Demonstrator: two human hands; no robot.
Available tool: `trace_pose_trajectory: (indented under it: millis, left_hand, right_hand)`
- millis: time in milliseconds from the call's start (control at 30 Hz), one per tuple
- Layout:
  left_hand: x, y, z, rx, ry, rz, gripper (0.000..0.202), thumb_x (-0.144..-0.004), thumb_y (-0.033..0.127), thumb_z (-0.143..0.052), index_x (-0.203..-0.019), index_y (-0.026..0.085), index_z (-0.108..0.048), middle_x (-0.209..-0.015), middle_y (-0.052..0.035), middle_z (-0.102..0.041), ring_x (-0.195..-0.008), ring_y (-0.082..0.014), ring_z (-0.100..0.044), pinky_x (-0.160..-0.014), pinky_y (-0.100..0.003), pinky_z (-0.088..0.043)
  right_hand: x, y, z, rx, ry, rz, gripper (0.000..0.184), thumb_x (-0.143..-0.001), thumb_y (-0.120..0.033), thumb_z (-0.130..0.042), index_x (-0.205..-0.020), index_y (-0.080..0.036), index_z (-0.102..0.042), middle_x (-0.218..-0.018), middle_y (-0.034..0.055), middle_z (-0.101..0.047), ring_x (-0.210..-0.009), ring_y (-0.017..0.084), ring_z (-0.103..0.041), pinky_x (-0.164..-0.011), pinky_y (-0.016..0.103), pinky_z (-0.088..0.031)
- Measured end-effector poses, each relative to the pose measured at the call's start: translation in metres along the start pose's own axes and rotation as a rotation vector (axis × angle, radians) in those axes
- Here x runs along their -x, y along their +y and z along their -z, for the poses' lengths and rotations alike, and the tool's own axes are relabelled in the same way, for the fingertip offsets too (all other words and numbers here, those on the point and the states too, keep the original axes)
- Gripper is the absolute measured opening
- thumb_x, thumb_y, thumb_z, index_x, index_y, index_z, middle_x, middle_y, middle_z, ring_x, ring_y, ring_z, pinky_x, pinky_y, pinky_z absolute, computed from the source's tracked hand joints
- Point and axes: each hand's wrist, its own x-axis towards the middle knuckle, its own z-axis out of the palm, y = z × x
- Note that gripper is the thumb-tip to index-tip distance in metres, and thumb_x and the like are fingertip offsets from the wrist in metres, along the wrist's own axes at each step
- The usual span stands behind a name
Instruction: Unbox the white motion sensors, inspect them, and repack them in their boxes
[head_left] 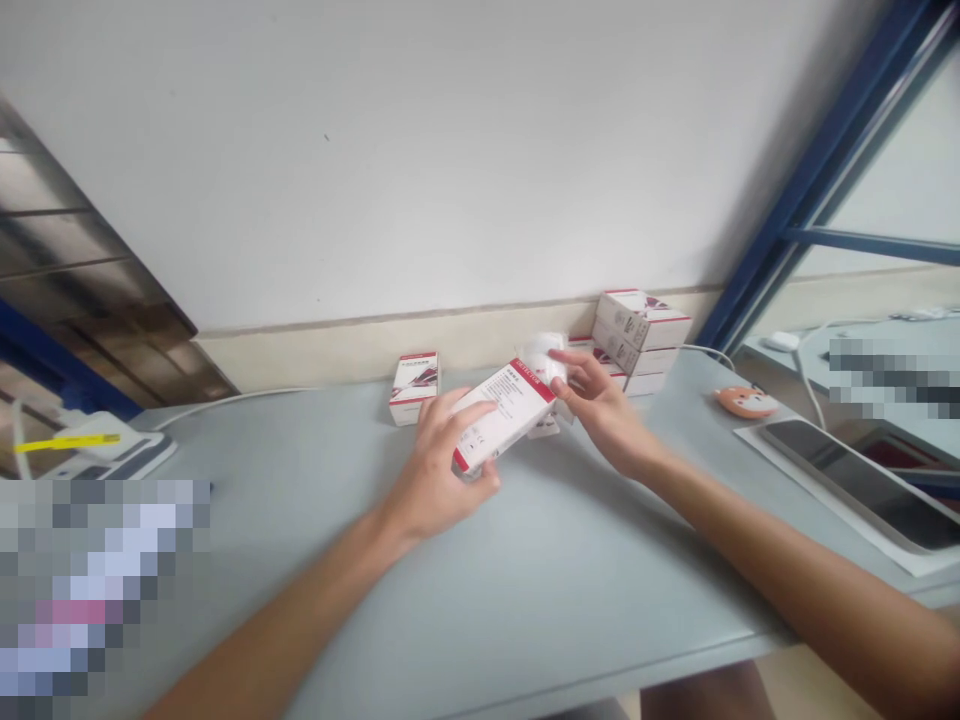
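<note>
My left hand point(442, 460) grips a white and red printed box point(502, 415), tilted above the grey table with its far end raised to the right. The word "DETECTOR" shows on the red band at that end. At the same end, my right hand point(596, 400) pinches a white item in clear plastic wrapping point(544, 358). It sits against the box's far end; whether part of it is inside, I cannot tell. Behind my right hand stands a stack of similar boxes point(641, 335). Another such box point(415, 388) lies to the left, near the wall.
On the right, an orange computer mouse point(746, 402) lies beyond a black keyboard-like slab point(862, 480) on a white sheet. A white device with a yellow strip point(97, 445) is at the left. The table point(570, 600) meets a wall at the back; a blue frame rises at right.
</note>
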Motion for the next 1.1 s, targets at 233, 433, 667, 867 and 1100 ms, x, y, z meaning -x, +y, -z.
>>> trace_pose_trajectory:
  millis: [233, 433, 667, 867, 1100]
  left_hand:
    - [-0.001, 0.000, 0.000, -0.067, -0.059, -0.131, 0.061, -0.085, 0.006, -0.071, -0.139, 0.029, -0.056, -0.147, -0.0121, -0.051, -0.133, -0.0308, -0.053, -0.111, -0.052, -0.054]
    - [0.001, 0.005, -0.003, -0.100, -0.031, -0.130, 0.058, -0.089, 0.007, -0.073, -0.140, 0.030, -0.057, -0.148, -0.0131, -0.047, -0.137, -0.0319, -0.051, -0.111, -0.053, -0.054]
    - [0.000, 0.006, 0.002, -0.173, -0.057, -0.215, 0.055, -0.089, 0.006, -0.073, -0.137, 0.028, -0.058, -0.152, -0.0158, -0.045, -0.138, -0.0341, -0.049, -0.108, -0.054, -0.056]
    - [0.001, 0.003, 0.001, -0.155, -0.031, -0.212, 0.051, -0.091, 0.008, -0.074, -0.135, 0.027, -0.059, -0.151, -0.0167, -0.046, -0.139, -0.0345, -0.049, -0.111, -0.057, -0.054]
    - [0.001, 0.004, 0.001, -0.171, -0.032, -0.211, 0.053, -0.090, 0.008, -0.074, -0.136, 0.027, -0.059, -0.152, -0.0167, -0.046, -0.138, -0.0344, -0.050, -0.110, -0.055, -0.054]
  right_hand:
    - [0.001, 0.008, 0.000, -0.124, 0.094, -0.170, 0.049, -0.084, -0.054, -0.087, -0.124, -0.033, -0.069, -0.111, 0.0026, -0.081, -0.105, 0.025, -0.075, -0.096, 0.044, -0.057]
    - [0.002, 0.001, -0.002, -0.084, 0.116, -0.054, 0.045, -0.091, -0.059, -0.079, -0.130, -0.038, -0.073, -0.117, 0.0013, -0.081, -0.113, 0.026, -0.073, -0.109, 0.050, -0.053]
    - [0.004, -0.003, -0.002, -0.053, 0.148, -0.064, 0.048, -0.086, -0.054, -0.085, -0.127, -0.035, -0.068, -0.099, 0.0006, -0.082, -0.095, 0.025, -0.075, -0.097, 0.047, -0.057]
    - [0.003, -0.009, -0.001, -0.057, 0.140, -0.123, 0.104, -0.083, -0.050, -0.089, -0.164, -0.039, -0.026, -0.104, 0.0013, -0.083, -0.100, 0.027, -0.078, -0.106, 0.053, -0.054]
    - [-0.006, -0.017, 0.015, -0.016, -0.024, -0.180, 0.102, -0.083, -0.048, -0.088, -0.168, -0.038, -0.032, -0.115, 0.0035, -0.082, -0.116, 0.030, -0.074, -0.119, 0.057, -0.046]
